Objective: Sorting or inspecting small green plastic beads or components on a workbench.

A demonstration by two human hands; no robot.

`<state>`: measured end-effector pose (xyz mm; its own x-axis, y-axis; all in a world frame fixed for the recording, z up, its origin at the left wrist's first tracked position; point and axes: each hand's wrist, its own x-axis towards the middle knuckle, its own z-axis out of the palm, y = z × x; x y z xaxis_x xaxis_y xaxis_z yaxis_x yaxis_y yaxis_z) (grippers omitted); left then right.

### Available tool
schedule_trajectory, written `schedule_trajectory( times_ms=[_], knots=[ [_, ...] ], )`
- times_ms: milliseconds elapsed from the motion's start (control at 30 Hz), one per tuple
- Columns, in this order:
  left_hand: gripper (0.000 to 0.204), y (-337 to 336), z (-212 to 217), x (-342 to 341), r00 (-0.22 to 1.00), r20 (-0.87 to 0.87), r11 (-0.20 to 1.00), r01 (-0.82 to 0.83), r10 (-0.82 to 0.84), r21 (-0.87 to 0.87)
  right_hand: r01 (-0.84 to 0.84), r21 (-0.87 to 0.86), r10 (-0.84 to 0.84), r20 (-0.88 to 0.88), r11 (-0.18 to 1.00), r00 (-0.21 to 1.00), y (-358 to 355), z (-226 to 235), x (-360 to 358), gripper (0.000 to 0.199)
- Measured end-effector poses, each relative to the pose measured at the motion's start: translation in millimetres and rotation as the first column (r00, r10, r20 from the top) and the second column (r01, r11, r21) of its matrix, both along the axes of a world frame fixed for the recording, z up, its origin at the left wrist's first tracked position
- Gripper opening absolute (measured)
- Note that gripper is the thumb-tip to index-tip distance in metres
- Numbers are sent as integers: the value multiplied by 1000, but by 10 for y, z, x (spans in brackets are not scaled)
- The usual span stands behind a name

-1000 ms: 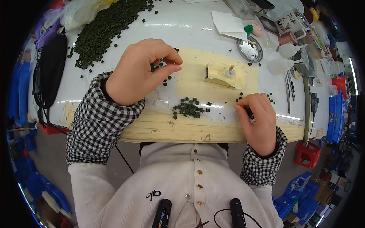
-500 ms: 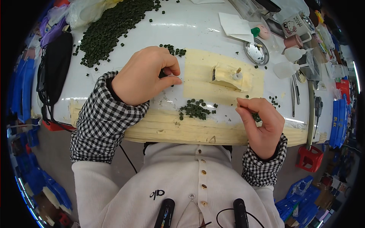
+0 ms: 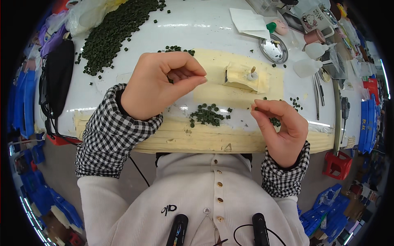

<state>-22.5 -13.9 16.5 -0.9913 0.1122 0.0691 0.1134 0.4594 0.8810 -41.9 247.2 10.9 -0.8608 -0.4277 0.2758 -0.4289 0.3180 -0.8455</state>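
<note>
My left hand (image 3: pixel 158 86) is over the left edge of the yellow tape sheet (image 3: pixel 209 88), thumb and forefinger tips pinched together. What they hold, if anything, is too small to name; a dark spot shows among the curled fingers. My right hand (image 3: pixel 285 127) is at the sheet's lower right, thumb and forefinger nearly meeting with a tiny dark bit between them. Between the hands lies a small pile of dark green, short round pieces (image 3: pixel 209 115). On the sheet stands a yellow-taped block (image 3: pixel 240 78) with a white wrapping and a short tan peg (image 3: pixel 253 69) on top.
A large heap of the same green pieces (image 3: pixel 113 37) spreads at the far left, beside a black pouch (image 3: pixel 61 78). Toward the right are a round metal dish (image 3: pixel 273 50), squeeze bottles (image 3: pixel 307 67), tweezers (image 3: pixel 316 98) and a mug (image 3: pixel 314 20). Padded yellow tape lines the table's front edge (image 3: pixel 188 137).
My left hand has moved right, toward the taped block, and its finger and thumb tips have come together. My right hand has stayed in much the same place. The view has shifted slightly.
</note>
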Motion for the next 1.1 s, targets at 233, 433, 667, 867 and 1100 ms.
schedule_trajectory(
  times_ms=[233, 433, 667, 867, 1100],
  knots=[
    [18, 171, -42, 78, 970, 157, 797, 57, -188, 601, -110, -315, 202, 276, 943, 940, -140, 24, -58, 21],
    [15, 167, -46, 103, 936, 248, 710, 4, -251, 704, -82, -480, 327, 454, 874, 829, -198, 21, -84, 20],
    [14, 212, -41, 125, 926, 291, 663, -61, -242, 746, -104, -474, 331, 426, 875, 842, -207, 1, -64, 20],
    [16, 201, -102, 119, 940, 230, 629, -22, -251, 777, -104, -462, 304, 383, 881, 872, -258, 3, -31, 20],
    [18, 255, -88, 175, 985, 74, 652, 45, -154, 757, -84, -493, 336, 448, 866, 828, -285, 1, -18, 18]
  ],
)
